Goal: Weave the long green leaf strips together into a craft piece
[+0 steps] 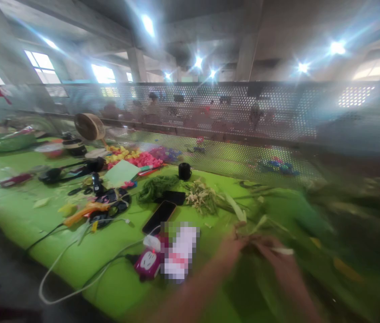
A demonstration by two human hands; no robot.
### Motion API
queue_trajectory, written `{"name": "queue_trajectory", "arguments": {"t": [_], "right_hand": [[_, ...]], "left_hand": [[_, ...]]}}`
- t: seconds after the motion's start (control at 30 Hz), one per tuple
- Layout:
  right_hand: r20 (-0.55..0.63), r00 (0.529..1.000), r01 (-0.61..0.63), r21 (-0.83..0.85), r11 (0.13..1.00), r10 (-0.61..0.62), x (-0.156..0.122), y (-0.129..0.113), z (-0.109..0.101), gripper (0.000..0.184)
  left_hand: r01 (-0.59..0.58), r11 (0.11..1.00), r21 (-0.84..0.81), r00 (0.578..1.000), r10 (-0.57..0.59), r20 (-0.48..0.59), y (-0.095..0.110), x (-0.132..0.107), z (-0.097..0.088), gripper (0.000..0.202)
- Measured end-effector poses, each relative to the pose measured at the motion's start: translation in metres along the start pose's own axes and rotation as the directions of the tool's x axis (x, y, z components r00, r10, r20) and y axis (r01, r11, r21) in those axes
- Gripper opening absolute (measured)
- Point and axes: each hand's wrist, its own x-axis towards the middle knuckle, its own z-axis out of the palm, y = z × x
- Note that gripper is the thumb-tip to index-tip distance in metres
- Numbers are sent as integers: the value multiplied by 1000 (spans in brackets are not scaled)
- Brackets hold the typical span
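My left hand (234,242) and my right hand (270,246) meet low at the right of the green table, both smeared by motion. Their fingers are closed around thin pale green strips (260,223) that look like dried leaf or husk. One pale end (283,251) sticks out to the right of my right hand. Just beyond lie a broader pale strip (235,205) and a heap of pale flower-like pieces on stems (202,196). The exact finger grip is too blurred to see.
Left of my hands lie a phone (159,217), a purple power socket (147,264) with cables, and an orange-handled glue gun (84,213). A black cup (185,171), green fibre bundle (156,187) and fan (89,127) stand farther back. A perforated metal screen (210,114) borders the table (109,273).
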Motion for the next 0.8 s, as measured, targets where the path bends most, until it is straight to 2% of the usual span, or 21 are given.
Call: {"name": "queue_trajectory", "arguments": {"t": [0.2, 0.27, 0.33, 0.47, 0.67, 0.8], "right_hand": [[-45, 998, 37, -149, 988, -44, 4, 11, -7, 25], [-40, 999, 24, -145, 989, -30, 6, 18, -10, 27], [-16, 1000, -4, -104, 995, 3, 7, 23, -12, 28], [10, 999, -31, -48, 998, 31, 10, 27, -14, 27], [-46, 998, -37, -104, 994, 33, 11, 24, -13, 29], [-60, 998, -3, -145, 989, -6, 11, 20, -10, 29]], "left_hand": [[72, 997, -6, 997, -72, 19, -1, 2, -7, 76], [90, 996, -2, 996, -90, 24, -3, 3, -10, 80], [98, 995, 18, 995, -99, 13, -3, 3, -11, 71], [82, 996, 22, 997, -82, 10, -1, 0, -6, 35], [22, 999, 36, 1000, -22, -17, 1, -1, -4, 29], [12, 995, 102, 996, -3, -84, -2, 2, -8, 27]]}}
